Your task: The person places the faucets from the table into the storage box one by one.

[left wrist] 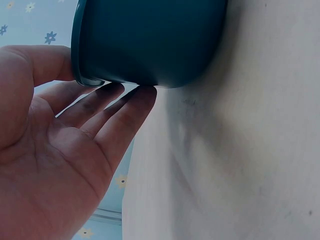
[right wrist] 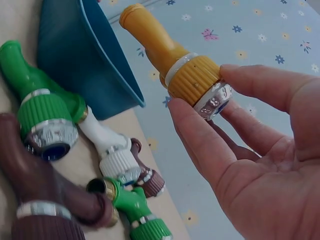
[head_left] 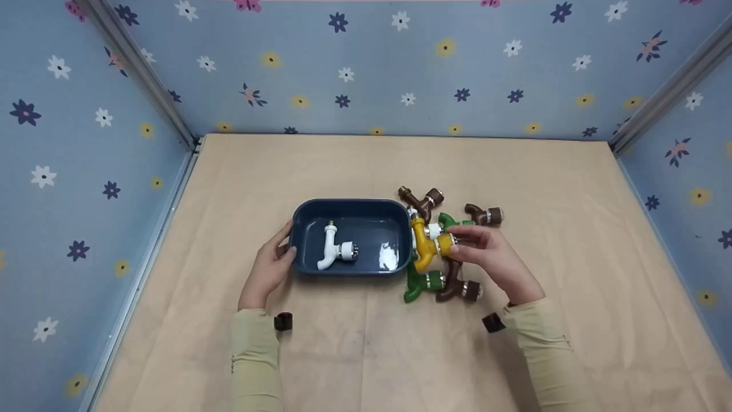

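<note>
A dark blue plastic basin (head_left: 366, 209) stands on the table with one white tap (head_left: 330, 246) lying inside. My left hand (head_left: 269, 263) grips the basin's left side, its thumb at the rim and its fingertips (left wrist: 147, 95) against the outer wall. My right hand (head_left: 497, 257) pinches a yellow tap (head_left: 423, 252) by its ribbed knob (right wrist: 195, 77), between thumb and fingers. The yellow tap is held up beside the basin's right rim, its spout tilted. Below it lie green taps (head_left: 417, 283), brown taps (head_left: 460, 289) and a white tap (right wrist: 112, 150), partly covered in the head view.
Another brown tap (head_left: 423, 203) lies at the basin's back right corner, and one more brown tap (head_left: 486, 215) lies farther right. Flower-patterned panels (head_left: 372, 68) wall in the table's back and sides. A cream cloth (head_left: 343, 349) covers the table.
</note>
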Tool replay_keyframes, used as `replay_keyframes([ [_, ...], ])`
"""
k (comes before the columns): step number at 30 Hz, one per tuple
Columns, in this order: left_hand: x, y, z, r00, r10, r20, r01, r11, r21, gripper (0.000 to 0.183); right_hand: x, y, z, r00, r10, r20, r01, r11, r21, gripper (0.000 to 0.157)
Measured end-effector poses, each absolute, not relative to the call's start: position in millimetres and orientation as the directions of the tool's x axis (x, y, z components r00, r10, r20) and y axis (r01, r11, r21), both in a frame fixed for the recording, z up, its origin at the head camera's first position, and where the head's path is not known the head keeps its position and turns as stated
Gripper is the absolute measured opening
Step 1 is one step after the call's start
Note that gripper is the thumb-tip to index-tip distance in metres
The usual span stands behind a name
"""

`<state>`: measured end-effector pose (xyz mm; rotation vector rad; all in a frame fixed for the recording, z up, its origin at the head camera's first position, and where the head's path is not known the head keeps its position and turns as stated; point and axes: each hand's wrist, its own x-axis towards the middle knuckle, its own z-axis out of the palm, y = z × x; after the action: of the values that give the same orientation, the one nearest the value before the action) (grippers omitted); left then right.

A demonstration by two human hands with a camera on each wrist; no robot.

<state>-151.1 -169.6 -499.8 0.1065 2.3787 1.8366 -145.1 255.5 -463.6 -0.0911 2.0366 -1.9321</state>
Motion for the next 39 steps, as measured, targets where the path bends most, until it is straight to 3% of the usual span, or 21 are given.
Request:
replay_keyframes([
  [8,-160,-176,-527,-0.992,0.119,-0.051,-0.016,0.279,0.960,0.057,-154,228,-462,-0.940,-0.282,-0.193,0.186,0.051,-0.981,0.047],
  [17,-161,-176,-528,-0.993,0.103,-0.056,-0.023,0.297,0.955,0.058,-164,200,-464,-0.933,-0.299,-0.199,0.217,-0.029,-0.976,0.050],
  [24,-161,-176,-524,-0.991,0.120,-0.059,-0.025,0.273,0.962,0.057,-168,184,-468,-0.928,-0.308,-0.211,0.217,0.015,-0.976,0.049],
  [30,-153,-170,-498,-0.988,0.139,-0.069,-0.029,0.273,0.961,0.057,-169,174,-471,-0.926,-0.297,-0.234,0.227,0.056,-0.972,0.046],
  [39,-162,-176,-529,-0.991,0.112,-0.069,-0.034,0.290,0.956,0.057,-175,157,-472,-0.935,-0.289,-0.206,0.157,0.183,-0.970,0.039],
])
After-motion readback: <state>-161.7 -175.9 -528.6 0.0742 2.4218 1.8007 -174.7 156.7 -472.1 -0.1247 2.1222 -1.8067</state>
